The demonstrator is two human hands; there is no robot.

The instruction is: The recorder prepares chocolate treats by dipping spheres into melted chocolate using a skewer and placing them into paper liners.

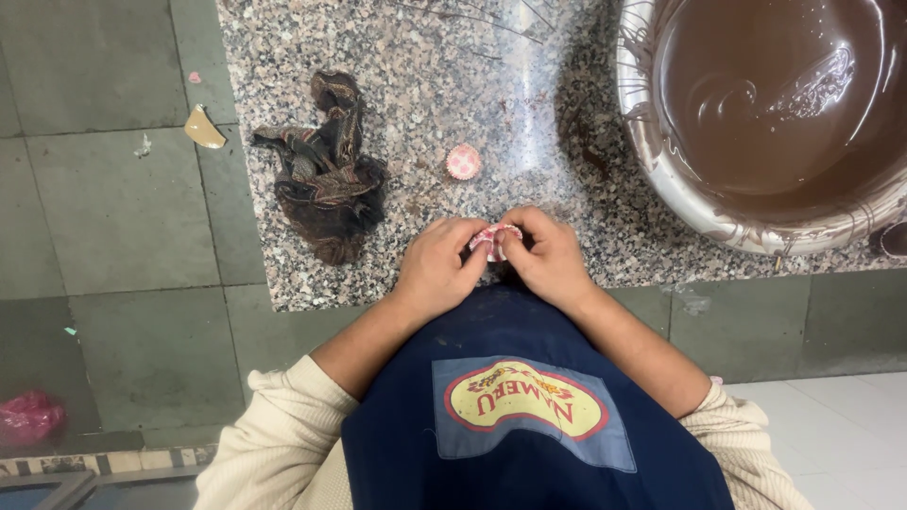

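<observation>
1. Closest to us, a dark blue apron (529,378) with a patch on the chest fills the lower middle, and cream ribbed sleeves (283,444) are pushed up off both forearms.
2. To the lower left a pink bag (28,416) lies crumpled on the grey tiled floor (123,217); paler tiles show at the lower right.
3. Now the hands: our left hand (436,266) and right hand (550,260) meet right at the near edge of the speckled granite desk (425,76).
4. Between them sits a small pink-and-white paper cupcake liner (493,238). The fingers of both hands are pinched together on its rim, one hand on each side, holding it just above the desk edge.
5. Left of the left hand lies a crumpled dark patterned cloth (326,170), near but not touching it.
6. Just beyond the hands a second paper liner (463,161) rests on the desk, apart from the fingers, with bare granite all round it.
7. That open strip of granite runs straight ahead of us; the desk's left edge drops to the floor just past the cloth.
8. Off that edge, a torn tan scrap (203,127) lies on the floor tiles.
9. Far right, a big metal bowl (661,170) of smooth brown chocolate batter (784,104) crowds the corner, smears down its wall, well apart from the right hand.
</observation>
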